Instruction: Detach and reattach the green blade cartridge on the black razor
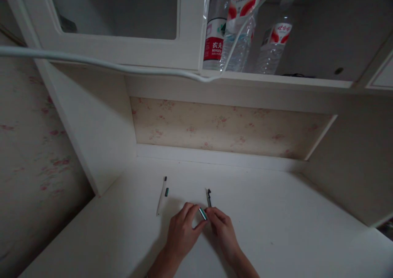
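My left hand [183, 229] pinches a small flat green, white and dark piece [203, 213] between thumb and fingers, above the white desk. Its exact kind is too small to make out. Close against the piece's right end, my right hand [221, 229] has its fingers pressed together; what lies between them is hidden. A thin black stick with a bent tip [209, 194] extends just beyond the right fingers; whether they grip it I cannot tell. Left of my hands lie a slim white stick with a dark head [161, 197], like a toothbrush, and a small green and dark piece [166, 192].
The white desk [276, 212] runs between side panels, with a floral-papered back wall [215, 126]. Overhead is a cabinet whose open shelf [285, 80] holds several plastic bottles [242, 28]. A white cable [123, 68] hangs across the cabinet's lower edge.
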Action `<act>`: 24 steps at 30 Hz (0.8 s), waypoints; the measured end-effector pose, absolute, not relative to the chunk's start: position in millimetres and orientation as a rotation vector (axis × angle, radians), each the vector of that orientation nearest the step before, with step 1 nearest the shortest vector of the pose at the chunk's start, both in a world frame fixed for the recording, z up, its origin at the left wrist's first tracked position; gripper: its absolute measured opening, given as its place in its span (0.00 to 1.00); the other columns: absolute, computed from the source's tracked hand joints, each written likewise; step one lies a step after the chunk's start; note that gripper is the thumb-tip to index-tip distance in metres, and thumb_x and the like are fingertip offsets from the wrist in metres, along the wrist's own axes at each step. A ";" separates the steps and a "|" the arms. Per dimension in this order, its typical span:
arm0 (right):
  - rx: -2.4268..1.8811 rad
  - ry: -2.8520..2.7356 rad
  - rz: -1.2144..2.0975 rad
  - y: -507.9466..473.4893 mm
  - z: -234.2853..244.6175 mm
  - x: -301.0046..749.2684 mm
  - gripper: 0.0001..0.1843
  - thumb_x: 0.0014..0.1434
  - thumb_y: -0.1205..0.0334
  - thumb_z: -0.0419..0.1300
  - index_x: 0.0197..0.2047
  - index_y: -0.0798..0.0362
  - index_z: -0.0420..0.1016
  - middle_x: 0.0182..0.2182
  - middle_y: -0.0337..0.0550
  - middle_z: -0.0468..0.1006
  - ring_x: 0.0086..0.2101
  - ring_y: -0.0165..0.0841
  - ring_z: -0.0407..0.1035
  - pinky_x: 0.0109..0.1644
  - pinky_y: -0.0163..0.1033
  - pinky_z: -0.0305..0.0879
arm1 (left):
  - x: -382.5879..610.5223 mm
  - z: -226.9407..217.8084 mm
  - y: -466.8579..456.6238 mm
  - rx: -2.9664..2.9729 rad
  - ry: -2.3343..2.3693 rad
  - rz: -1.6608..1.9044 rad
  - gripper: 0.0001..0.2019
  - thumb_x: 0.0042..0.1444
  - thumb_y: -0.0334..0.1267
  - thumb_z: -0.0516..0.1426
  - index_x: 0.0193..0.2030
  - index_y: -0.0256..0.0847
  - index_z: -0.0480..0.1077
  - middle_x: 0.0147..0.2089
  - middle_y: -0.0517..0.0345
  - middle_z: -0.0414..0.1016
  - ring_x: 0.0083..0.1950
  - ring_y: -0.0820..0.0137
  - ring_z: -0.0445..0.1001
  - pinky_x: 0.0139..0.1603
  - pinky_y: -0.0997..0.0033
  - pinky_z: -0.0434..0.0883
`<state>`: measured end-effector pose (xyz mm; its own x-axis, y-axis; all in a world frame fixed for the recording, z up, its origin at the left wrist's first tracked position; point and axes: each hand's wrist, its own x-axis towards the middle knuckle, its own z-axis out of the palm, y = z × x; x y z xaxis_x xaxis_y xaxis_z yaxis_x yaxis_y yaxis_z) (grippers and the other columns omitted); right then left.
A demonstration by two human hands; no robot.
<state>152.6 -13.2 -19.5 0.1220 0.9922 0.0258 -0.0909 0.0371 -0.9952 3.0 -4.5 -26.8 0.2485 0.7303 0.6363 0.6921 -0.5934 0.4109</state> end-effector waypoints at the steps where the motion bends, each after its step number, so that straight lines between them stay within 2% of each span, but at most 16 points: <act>1: -1.168 -1.078 1.145 -13.3 -18.2 153.4 0.22 0.47 0.43 0.64 0.29 0.56 0.80 0.20 0.39 0.70 0.23 0.31 0.61 0.26 0.34 0.56 | 3.6 -27.3 -4.6 2.453 1.386 1.269 0.17 0.56 0.43 0.60 0.50 0.45 0.66 0.44 0.55 0.73 0.44 0.66 0.75 0.42 0.69 0.74; 8: -1.137 -1.184 1.216 -14.4 -17.4 161.5 0.16 0.52 0.50 0.63 0.28 0.56 0.79 0.24 0.40 0.73 0.29 0.32 0.62 0.33 0.34 0.57 | 6.5 -28.8 -8.2 2.496 1.378 1.161 0.18 0.53 0.42 0.62 0.49 0.45 0.66 0.42 0.56 0.72 0.42 0.66 0.75 0.40 0.68 0.75; 13: -1.068 -1.098 1.407 -13.9 -18.1 166.8 0.14 0.48 0.53 0.66 0.25 0.57 0.77 0.20 0.36 0.68 0.23 0.27 0.55 0.27 0.33 0.50 | 7.1 -28.2 -9.2 2.504 1.361 1.110 0.18 0.52 0.44 0.62 0.49 0.45 0.67 0.42 0.56 0.72 0.42 0.65 0.75 0.41 0.67 0.74; 17: -1.155 -1.064 1.396 -12.1 -17.9 171.9 0.14 0.47 0.53 0.66 0.25 0.57 0.77 0.18 0.35 0.65 0.21 0.26 0.51 0.25 0.33 0.46 | 7.1 -27.1 -8.0 2.500 1.296 1.081 0.19 0.54 0.44 0.61 0.52 0.46 0.66 0.44 0.56 0.72 0.43 0.66 0.75 0.42 0.69 0.74; 20: -1.169 -1.104 1.378 -11.3 -16.5 176.0 0.12 0.47 0.55 0.65 0.25 0.57 0.77 0.18 0.36 0.66 0.22 0.27 0.52 0.26 0.33 0.47 | 6.8 -27.4 -6.1 2.532 1.214 1.031 0.18 0.59 0.42 0.57 0.56 0.47 0.64 0.45 0.56 0.72 0.42 0.69 0.75 0.41 0.71 0.74; 24: -1.147 -1.128 1.410 -12.2 -15.2 179.5 0.10 0.48 0.58 0.64 0.25 0.57 0.78 0.19 0.36 0.66 0.23 0.27 0.53 0.27 0.34 0.47 | 6.5 -28.9 -4.3 2.529 1.132 1.033 0.13 0.62 0.36 0.52 0.53 0.48 0.68 0.42 0.57 0.72 0.39 0.72 0.74 0.39 0.75 0.73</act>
<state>179.5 -12.2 -15.2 -0.0963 0.9904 -0.0994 -0.1208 -0.1107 -0.9865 6.5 -4.3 -28.9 0.4675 0.7133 0.5221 0.5850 -0.6924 0.4223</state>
